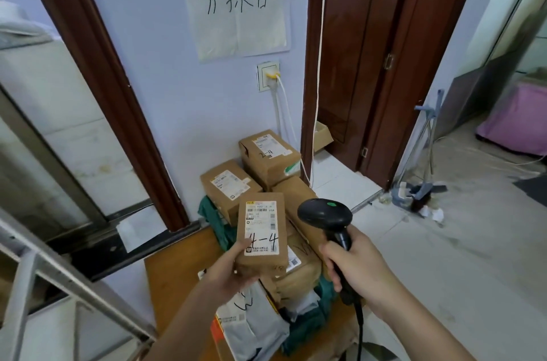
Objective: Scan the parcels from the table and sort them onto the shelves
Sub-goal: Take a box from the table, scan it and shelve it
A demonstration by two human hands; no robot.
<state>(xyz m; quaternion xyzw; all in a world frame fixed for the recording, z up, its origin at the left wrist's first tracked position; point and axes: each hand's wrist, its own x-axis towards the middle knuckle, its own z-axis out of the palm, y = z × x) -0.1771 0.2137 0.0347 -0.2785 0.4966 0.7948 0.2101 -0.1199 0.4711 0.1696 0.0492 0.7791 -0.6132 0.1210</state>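
Held up in left hand (233,269): small parcel (262,237), above the table (174,277). Just right of it, scanner (325,214) gripped in right hand (355,269). Behind, stacked boxes (266,162) against the wall (189,94). Below, mailer bags (251,322) on the table.

A home room used as a parcel sorting point: a handwritten paper sign (236,9) on the wall, labelled cardboard parcels (268,160) heaped on a bench (174,277), wooden doors (370,64), tiled floor (461,257).
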